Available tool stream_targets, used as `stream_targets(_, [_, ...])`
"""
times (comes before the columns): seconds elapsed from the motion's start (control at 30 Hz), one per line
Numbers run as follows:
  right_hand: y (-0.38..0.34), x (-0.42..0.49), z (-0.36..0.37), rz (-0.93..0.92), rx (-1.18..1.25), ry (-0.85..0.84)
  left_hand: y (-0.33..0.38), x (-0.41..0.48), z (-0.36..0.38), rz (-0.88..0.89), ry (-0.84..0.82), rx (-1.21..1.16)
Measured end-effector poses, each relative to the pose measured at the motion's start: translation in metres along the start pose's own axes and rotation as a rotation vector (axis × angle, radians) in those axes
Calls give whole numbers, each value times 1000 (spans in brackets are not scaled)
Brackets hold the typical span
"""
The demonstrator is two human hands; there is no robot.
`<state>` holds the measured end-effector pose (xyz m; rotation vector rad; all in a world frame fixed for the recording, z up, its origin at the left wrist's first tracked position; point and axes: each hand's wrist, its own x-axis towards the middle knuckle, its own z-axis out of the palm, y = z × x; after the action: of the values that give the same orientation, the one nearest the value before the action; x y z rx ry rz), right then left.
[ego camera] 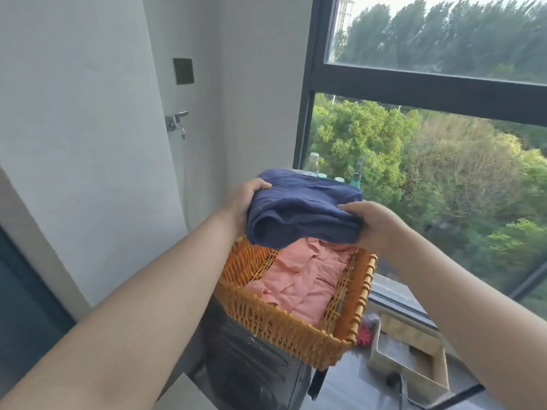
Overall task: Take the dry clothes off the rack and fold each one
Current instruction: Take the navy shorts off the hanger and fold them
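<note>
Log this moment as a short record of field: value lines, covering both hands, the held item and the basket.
left hand: grips the left end of the navy garment
right hand: grips its right end
navy garment: folded, held over the basket
basket: wicker, open top
in basket: pink garment, lying flat
background: window, trees outside

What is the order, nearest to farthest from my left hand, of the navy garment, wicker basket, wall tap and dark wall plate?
1. Navy garment: gripped by the left hand.
2. Wicker basket: just below.
3. Wall tap: up left, on the wall.
4. Dark wall plate: above the tap.
</note>
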<state>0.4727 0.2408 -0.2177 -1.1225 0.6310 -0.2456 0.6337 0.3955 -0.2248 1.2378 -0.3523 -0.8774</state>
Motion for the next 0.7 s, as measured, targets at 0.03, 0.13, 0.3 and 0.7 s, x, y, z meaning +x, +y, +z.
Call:
stream_targets(0.03, [2, 8, -9, -15, 3, 30, -3, 10, 2, -19, 3, -7])
stream_targets(0.13, [18, 23, -28, -22, -328, 145, -20, 35, 2, -129, 10, 210])
stream_targets(0.3, [33, 38, -47, -214, -1483, 295, -52, 63, -14, 55, 330, 1339])
stream_targets(0.7, [76, 150, -40, 101, -2005, -148, -138, 111, -9, 37, -152, 2006])
